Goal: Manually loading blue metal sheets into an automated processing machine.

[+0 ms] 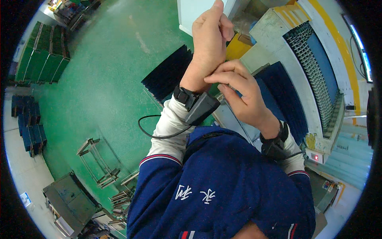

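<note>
My left hand (209,42) is raised at the upper middle, its fingers curled in and nothing seen sticking out of them. A black strap with a dark box-shaped wrist device (203,108) sits around the left wrist, and a black cable (145,135) loops from it. My right hand (244,93) reaches across with its fingers stretched out and thumb apart. Its fingertips touch the left wrist, just above the strap. Nothing shows in the right hand. Another black wrist device (274,147) is on the right wrist, over a white sleeve.
A machine with a metal mesh conveyor (310,67) stands at right. Dark blue ribbed stacks (284,95) lie beside it, with another dark stack (167,73) behind my left arm. A metal frame cart (97,163) stands on the green floor. Green crates (41,59) are piled far left.
</note>
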`<state>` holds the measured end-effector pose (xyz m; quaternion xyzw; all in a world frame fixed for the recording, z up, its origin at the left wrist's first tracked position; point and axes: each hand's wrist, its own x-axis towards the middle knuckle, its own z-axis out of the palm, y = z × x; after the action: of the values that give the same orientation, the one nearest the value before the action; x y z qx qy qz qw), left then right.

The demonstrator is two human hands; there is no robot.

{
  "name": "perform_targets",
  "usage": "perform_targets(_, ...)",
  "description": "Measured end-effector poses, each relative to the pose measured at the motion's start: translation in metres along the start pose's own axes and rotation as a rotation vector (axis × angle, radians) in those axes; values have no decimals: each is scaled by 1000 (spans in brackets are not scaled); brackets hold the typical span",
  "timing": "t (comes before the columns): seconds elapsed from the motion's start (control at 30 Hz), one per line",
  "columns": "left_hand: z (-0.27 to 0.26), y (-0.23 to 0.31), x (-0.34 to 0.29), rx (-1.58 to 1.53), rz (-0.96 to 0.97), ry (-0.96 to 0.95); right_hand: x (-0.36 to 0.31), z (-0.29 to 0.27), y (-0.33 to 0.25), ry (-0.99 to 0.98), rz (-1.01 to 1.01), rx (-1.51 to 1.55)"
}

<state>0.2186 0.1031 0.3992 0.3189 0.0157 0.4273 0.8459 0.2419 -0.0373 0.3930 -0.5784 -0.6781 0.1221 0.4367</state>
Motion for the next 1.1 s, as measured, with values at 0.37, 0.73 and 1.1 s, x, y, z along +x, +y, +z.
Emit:
perform_targets(0.37, -9, 3, 4, -153, -38, -7, -2, 4, 8, -19, -9, -41)
perform_targets(0.73, -14, 7, 7, -362, -164, -254, 0, 1, 6, -87, 136, 6)
perform_targets(1.1, -8, -13, 9, -854, -291, -406, -21, -3, 14, -55, 181, 65)
